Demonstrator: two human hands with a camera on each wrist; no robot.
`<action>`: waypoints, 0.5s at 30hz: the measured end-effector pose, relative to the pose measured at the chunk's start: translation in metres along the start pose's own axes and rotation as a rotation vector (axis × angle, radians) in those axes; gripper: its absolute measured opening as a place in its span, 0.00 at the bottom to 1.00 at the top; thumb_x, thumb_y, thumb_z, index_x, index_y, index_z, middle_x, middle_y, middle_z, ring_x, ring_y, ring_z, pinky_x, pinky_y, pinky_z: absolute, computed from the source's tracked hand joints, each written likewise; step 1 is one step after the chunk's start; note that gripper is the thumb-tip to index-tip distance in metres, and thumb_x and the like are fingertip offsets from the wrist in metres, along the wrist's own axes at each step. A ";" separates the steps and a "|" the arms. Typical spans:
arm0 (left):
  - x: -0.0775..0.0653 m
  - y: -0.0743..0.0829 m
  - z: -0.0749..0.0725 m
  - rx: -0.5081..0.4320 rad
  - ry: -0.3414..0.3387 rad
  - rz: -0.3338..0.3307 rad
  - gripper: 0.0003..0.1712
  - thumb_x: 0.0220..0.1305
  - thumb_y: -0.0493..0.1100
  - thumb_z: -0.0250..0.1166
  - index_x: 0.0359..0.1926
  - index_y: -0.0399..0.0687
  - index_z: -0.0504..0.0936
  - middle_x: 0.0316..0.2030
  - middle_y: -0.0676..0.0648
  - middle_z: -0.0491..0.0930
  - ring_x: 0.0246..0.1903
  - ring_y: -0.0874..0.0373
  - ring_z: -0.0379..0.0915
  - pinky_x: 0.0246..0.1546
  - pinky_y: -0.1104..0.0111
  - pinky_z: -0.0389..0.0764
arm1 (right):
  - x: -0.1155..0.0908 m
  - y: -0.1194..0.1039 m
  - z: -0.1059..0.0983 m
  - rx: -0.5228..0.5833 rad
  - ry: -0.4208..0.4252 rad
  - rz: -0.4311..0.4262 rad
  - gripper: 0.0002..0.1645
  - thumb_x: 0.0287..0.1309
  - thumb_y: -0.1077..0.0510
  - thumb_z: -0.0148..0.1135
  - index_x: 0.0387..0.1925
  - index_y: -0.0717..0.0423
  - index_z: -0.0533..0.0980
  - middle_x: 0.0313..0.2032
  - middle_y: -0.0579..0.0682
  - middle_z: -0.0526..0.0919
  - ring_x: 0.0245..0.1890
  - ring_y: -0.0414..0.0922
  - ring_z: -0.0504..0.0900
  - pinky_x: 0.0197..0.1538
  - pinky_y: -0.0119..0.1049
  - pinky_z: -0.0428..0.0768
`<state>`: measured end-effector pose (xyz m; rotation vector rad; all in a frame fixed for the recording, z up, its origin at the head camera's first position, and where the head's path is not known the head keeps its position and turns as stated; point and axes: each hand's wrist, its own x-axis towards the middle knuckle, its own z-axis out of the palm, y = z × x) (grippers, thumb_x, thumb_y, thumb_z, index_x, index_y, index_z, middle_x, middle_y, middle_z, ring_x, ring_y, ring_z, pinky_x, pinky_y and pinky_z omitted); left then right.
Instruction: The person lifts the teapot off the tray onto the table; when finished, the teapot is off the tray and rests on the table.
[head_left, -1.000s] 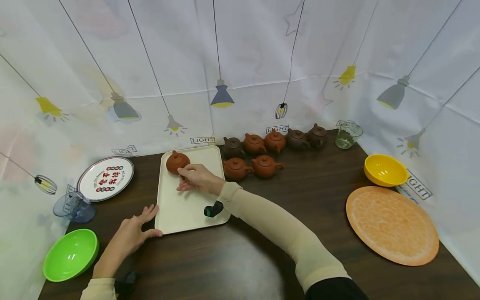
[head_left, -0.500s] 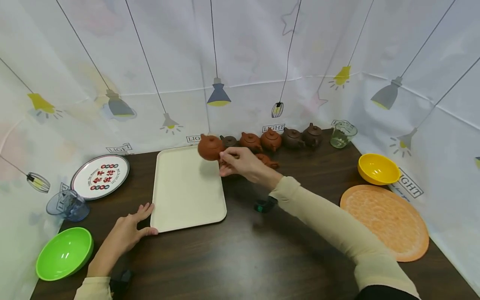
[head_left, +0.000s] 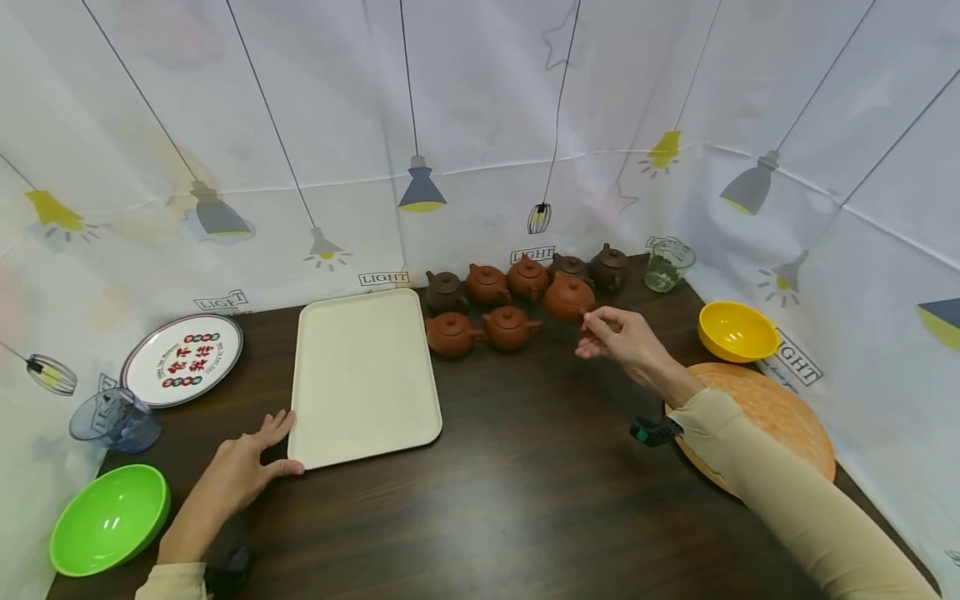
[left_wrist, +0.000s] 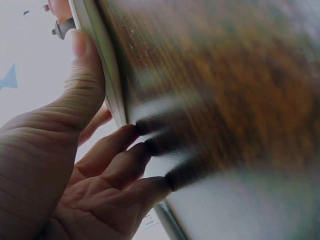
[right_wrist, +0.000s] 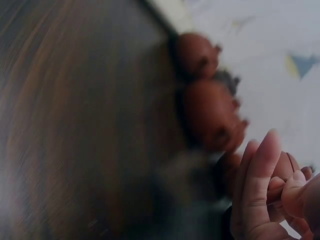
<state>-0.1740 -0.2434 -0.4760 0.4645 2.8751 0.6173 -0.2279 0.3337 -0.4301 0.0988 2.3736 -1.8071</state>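
My right hand (head_left: 630,343) pinches a reddish-brown clay teapot (head_left: 567,297) by the part jutting toward it. The right wrist view shows thumb and fingertips meeting at this teapot (right_wrist: 284,166). It is right of two similar teapots in the front row, a left one (head_left: 452,334) and a right one (head_left: 508,327), and overlaps the back row. My left hand (head_left: 238,468) rests at the left edge of the cream tray (head_left: 363,379), thumb at its near corner. In the left wrist view the thumb lies along the tray's rim (left_wrist: 107,62), with other fingertips touching the table.
Several dark and reddish teapots (head_left: 487,284) line the back. A green glass (head_left: 667,265), yellow bowl (head_left: 738,331) and orange round mat (head_left: 780,408) are on the right. On the left are a white plate (head_left: 182,360), blue cup (head_left: 120,421) and green bowl (head_left: 111,520).
My right hand lifted the reddish-brown teapot from the tray's back left and carried it right, past the front-row teapots. My left hand stayed at the tray's edge.
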 end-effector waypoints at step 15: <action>0.003 0.002 0.000 -0.024 -0.017 0.003 0.52 0.59 0.56 0.77 0.78 0.38 0.69 0.75 0.30 0.67 0.66 0.12 0.66 0.64 0.26 0.71 | 0.006 0.047 -0.006 0.055 0.054 0.078 0.30 0.82 0.48 0.56 0.60 0.76 0.73 0.34 0.54 0.86 0.31 0.40 0.92 0.41 0.36 0.92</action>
